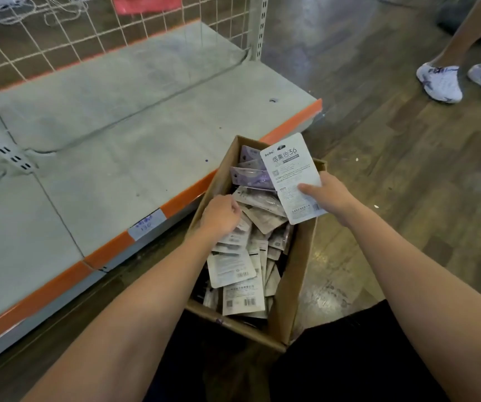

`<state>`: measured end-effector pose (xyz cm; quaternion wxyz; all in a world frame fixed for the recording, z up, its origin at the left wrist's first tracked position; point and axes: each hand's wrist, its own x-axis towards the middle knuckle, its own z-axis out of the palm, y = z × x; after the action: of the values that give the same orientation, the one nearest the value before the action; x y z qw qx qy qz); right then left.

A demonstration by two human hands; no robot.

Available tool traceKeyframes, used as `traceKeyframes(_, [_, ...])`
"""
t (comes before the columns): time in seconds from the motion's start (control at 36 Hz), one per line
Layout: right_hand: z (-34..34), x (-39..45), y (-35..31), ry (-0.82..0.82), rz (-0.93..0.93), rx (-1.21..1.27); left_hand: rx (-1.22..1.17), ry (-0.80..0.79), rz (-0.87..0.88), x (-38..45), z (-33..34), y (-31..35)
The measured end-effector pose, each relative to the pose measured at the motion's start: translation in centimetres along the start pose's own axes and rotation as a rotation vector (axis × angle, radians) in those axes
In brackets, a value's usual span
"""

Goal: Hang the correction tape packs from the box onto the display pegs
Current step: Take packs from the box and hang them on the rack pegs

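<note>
A: What are the hands doing?

B: The right hand (327, 195) holds one correction tape pack (293, 178) by its lower edge, thumb pressed on the printed back, fingers curled behind. The card stands up over the far right side of the box (288, 274). The left hand (222, 214) is down inside the box, fingers curled in among the loose packs (242, 274). It seems to be pinching one, but I cannot tell for sure, since the fingertips are hidden.

A: How will a pack handle?

B: Light, I judge, and flat. The backing card looks fairly stiff, with a plastic blister on the front of the purple ones (251, 175), so it may be slick there. Best held by the card's lower half, leaving the top hang hole free for a peg.

A: And where are the pegs?

B: None show here. The box sits on the wooden floor (393, 134), against the grey base shelf (117, 117) with its orange edge strip. A wire grid panel (88, 33) rises behind the shelf; pegs would likely hook higher up, out of view.

A: Anyone else about?

B: A person's white shoes (439, 82) stand at the upper right, well apart.
</note>
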<state>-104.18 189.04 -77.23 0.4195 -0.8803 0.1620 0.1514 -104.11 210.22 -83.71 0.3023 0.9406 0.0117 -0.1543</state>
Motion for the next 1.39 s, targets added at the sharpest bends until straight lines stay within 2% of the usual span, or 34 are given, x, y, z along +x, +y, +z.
traceKeyframes(0.19, [0.2, -0.2, 0.2, -0.032, -0.03, -0.027, 0.466, -0.16, 0.183, 0.5, 3.0, -0.9])
traceKeyframes(0.28, [0.4, -0.4, -0.1, -0.064, -0.054, -0.023, 0.643, -0.133, 0.201, 0.7, 3.5, -1.2])
traceKeyframes(0.39, [0.2, -0.4, -0.3, -0.071, -0.071, -0.04, 0.683, -0.088, 0.216, 0.4, 3.1, -1.0])
traceKeyframes(0.5, [-0.1, 0.0, -0.1, -0.044, -0.064, -0.031, 0.617, -0.13, 0.285, -0.9, 2.4, -0.7])
traceKeyframes(0.67, [0.3, 0.6, -0.4, -0.036, -0.06, -0.036, 0.498, -0.353, 0.269, -2.2, 2.0, -1.9])
traceKeyframes(0.83, [0.8, 0.6, -1.1, -0.046, -0.087, 0.012, 0.235, -0.239, 0.151, -1.7, 2.0, -1.7])
traceKeyframes(1.0, [0.7, 0.3, -1.2, -0.045, -0.094, 0.017, 0.309, -0.145, -0.066, -1.7, 4.1, -1.3])
traceKeyframes(1.11, [0.6, 0.1, -1.2, -0.046, -0.089, -0.01, 0.362, -0.176, -0.118, -1.2, 5.0, -1.3])
traceKeyframes(1.28, [0.8, -0.4, -1.5, -0.045, -0.096, -0.013, 0.005, -0.105, -0.26, -1.5, 3.6, -0.4])
traceKeyframes(1.39, [1.3, -0.8, -2.1, -0.055, -0.11, -0.015, -0.193, -0.174, -0.282, -1.7, 1.5, -0.5])
